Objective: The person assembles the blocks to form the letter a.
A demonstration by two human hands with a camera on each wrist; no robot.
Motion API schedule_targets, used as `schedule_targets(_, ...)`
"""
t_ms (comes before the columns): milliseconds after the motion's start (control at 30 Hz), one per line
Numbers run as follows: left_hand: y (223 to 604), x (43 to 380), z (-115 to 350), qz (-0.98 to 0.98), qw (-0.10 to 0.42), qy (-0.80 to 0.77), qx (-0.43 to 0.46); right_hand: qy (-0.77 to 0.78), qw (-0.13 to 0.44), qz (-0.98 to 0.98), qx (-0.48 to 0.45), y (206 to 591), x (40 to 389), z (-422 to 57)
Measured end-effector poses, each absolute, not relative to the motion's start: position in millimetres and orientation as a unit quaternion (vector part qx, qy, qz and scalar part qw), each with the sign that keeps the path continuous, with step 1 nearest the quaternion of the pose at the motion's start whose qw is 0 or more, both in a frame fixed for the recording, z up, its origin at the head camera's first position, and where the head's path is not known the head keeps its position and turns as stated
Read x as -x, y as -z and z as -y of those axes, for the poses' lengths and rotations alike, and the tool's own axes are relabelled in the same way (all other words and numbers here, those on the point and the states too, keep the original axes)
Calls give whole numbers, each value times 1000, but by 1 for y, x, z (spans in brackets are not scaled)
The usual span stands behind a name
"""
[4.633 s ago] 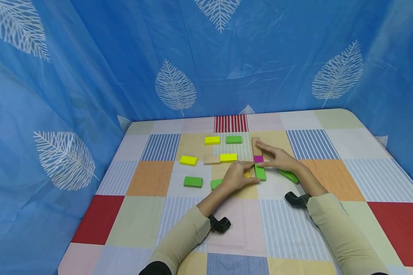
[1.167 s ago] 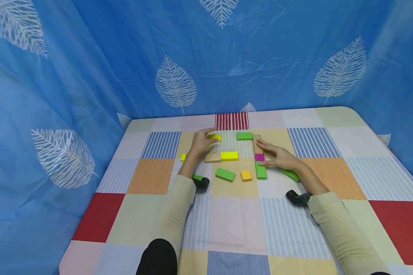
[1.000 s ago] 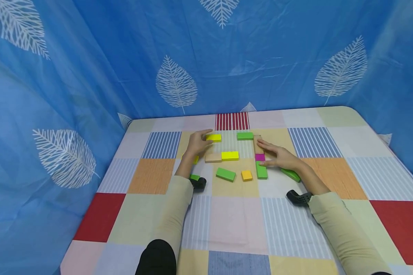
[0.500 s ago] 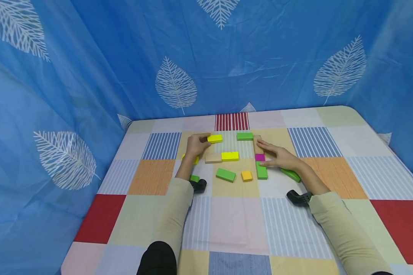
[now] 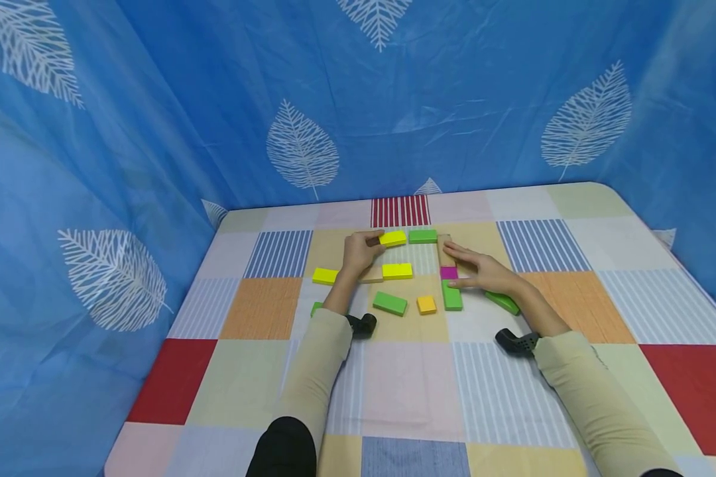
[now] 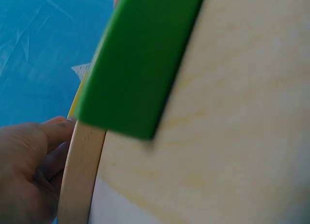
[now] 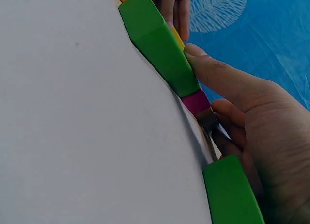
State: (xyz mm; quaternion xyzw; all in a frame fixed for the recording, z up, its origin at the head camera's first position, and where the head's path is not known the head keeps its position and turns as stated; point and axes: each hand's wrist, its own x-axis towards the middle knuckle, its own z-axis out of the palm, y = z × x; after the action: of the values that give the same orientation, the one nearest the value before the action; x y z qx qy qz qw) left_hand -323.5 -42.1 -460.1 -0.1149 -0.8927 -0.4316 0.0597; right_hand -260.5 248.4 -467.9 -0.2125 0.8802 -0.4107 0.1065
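In the head view my left hand [image 5: 360, 255] pinches a yellow block [image 5: 392, 238] by its left end, just left of a far green block [image 5: 422, 236]. That green block lies against the top of a natural wood block [image 5: 444, 246]. Below the wood block, in a column, come a small magenta block [image 5: 448, 272] and a green block [image 5: 452, 296]. My right hand [image 5: 486, 274] rests along this column from the right, index finger on the wood block and thumb on the green one. The right wrist view shows the thumb [image 7: 196, 52] against the green block.
Another yellow block [image 5: 397, 271] sits mid-table beside a partly covered wood block [image 5: 371, 275]. Nearer lie a tilted green block [image 5: 390, 303] and an orange block [image 5: 426, 305]. A yellow block [image 5: 325, 275] lies left, a green block [image 5: 502, 303] beneath the right wrist.
My left hand has left the column, reached the far yellow block and slid it right toward the green one. That green block shifted right to the wood block earlier. The right hand has stayed put.
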Motion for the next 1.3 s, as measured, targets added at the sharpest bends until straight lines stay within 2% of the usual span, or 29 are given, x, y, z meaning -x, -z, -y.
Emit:
schedule_targets(467,464,326,39,920,88,360,130,412,106,-879,213,467,262,-246)
schedule_targets(1300,468,325,38,924,64,357,122,404,110,-881,219,471,261,-248)
